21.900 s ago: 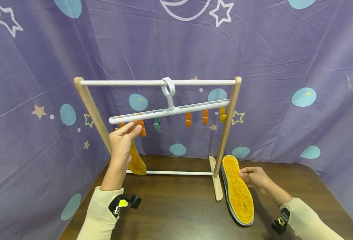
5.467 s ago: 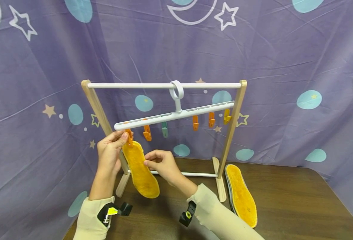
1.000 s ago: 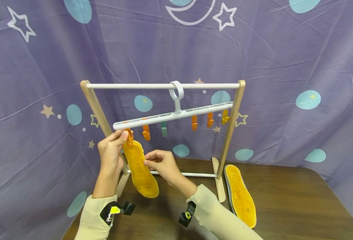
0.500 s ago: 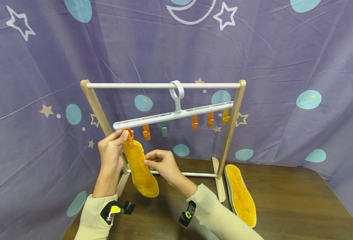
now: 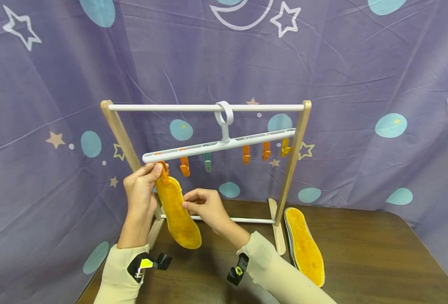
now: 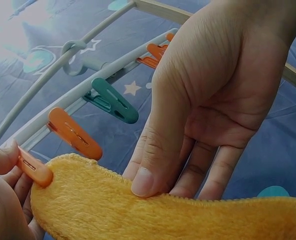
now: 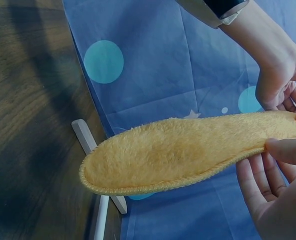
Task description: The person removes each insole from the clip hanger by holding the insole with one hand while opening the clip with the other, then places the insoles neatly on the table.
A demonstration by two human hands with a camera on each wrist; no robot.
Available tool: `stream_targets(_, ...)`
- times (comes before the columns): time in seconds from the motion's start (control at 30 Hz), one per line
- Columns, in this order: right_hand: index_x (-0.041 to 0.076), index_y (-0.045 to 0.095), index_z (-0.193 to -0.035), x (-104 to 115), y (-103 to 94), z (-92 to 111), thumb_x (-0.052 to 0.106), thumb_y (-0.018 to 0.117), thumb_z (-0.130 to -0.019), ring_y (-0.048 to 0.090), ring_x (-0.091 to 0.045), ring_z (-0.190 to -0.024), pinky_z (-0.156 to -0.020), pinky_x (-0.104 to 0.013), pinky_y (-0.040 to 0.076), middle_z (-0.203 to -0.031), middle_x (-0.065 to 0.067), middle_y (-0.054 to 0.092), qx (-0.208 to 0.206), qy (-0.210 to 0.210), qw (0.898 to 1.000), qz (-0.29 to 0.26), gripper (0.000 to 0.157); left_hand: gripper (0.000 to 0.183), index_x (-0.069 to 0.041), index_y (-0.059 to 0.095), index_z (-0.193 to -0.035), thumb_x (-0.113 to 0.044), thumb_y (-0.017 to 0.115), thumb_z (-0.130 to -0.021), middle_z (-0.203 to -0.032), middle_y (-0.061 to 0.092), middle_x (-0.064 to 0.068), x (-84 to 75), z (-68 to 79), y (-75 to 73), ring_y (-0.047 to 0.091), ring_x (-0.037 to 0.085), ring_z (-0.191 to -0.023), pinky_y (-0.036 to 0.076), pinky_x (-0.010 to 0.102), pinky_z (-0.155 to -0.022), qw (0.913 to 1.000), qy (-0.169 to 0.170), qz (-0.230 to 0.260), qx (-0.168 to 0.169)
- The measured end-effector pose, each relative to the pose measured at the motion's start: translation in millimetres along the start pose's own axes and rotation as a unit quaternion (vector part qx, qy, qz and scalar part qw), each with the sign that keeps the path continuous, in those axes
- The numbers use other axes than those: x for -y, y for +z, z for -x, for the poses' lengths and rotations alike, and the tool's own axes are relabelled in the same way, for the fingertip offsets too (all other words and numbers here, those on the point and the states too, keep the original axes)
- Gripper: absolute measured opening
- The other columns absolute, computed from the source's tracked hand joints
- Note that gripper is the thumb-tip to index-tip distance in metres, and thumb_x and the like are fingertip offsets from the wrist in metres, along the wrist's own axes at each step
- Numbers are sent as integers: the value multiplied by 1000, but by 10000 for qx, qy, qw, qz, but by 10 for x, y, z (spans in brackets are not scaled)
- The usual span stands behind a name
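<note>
A fuzzy yellow insole point(image 5: 179, 219) hangs at a slant from the left end of the white hanger point(image 5: 193, 151). An orange clip point(image 5: 165, 172) bites its upper end, and my left hand point(image 5: 138, 192) pinches that clip between thumb and fingers. Partway down, my right hand point(image 5: 208, 210) pinches the insole's right edge; the left wrist view shows the thumb point(image 6: 145, 177) on its fuzzy face and fingers behind. From the right wrist view, the insole's lower end point(image 7: 112, 167) is free in the air. On the table's right lies another yellow insole point(image 5: 305, 249), grey underneath.
The hanger tilts down to the left on a rack's white top bar point(image 5: 163, 107). More clips dangle from it: orange point(image 5: 185, 166), green point(image 5: 207, 162), yellow point(image 5: 285, 147). The rack's right wooden post point(image 5: 293, 162) stands on the brown table point(image 5: 380, 253) before a purple curtain point(image 5: 361, 84).
Since the oldest frame, my left hand has shifted to the leftmost clip, and my right hand has left the table insole and gripped the hanging one. Over the last second hardly anything moves.
</note>
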State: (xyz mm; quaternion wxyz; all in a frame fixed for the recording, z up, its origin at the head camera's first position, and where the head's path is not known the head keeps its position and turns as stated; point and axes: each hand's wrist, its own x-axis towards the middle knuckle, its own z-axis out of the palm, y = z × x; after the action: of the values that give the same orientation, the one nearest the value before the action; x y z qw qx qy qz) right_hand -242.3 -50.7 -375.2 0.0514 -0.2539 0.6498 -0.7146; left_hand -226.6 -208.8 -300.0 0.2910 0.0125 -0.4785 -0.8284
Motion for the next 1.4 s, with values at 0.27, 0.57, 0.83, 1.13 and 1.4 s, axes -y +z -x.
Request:
stream_targets(0.27, -12, 71, -101, 21, -16, 12, -2, 74, -90, 64, -8, -72, -68, -21, 60, -98, -31, 72, 60, -21, 10000, -10, 15, 22, -7, 79, -73, 6, 71, -90, -69, 76, 3, -9, 3, 35, 75, 13, -64, 59, 19, -62, 10000, -24, 79, -30)
stream_targets(0.57, -11, 72, -100, 3, -32, 20, -3, 74, -89, 66, -12, -73, -74, -37, 64, -98, -31, 72, 17, -45, 10000, 77, 14, 7, -1, 79, -77, 1, 80, -84, -70, 76, 4, 5, 11, 40, 75, 13, -64, 60, 20, -64, 9999, -26, 115, -93)
stream_targets(0.83, -11, 72, -100, 13, -39, 40, -2, 75, -89, 66, -11, -73, -75, -36, 64, -98, -30, 73, -6, 40, 10000, 73, 14, 6, 0, 78, -78, 0, 82, -82, -69, 76, 4, 15, 12, 41, 74, 12, -63, 59, 19, -62, 9998, -15, 114, -131)
stream_targets(1.13, -10, 73, -100, -22, -52, 43, -4, 74, -89, 66, -8, -72, -72, -34, 64, -98, -28, 74, -64, 105, 9999, 21, 13, 4, 2, 79, -80, 1, 80, -84, -69, 76, 3, 31, 15, 46, 73, 11, -62, 55, 18, -57, 9998, 47, -27, -189)
stream_targets(1.4, -11, 72, -100, -43, -72, 59, -5, 74, -89, 66, -8, -71, -69, -27, 63, -99, -30, 73, -21, 74, 10000, -44, 13, 25, -9, 78, -71, 7, 72, -89, -65, 75, 1, 43, 11, 61, 71, 10, -58, 52, 17, -53, 9996, 108, -86, -245)
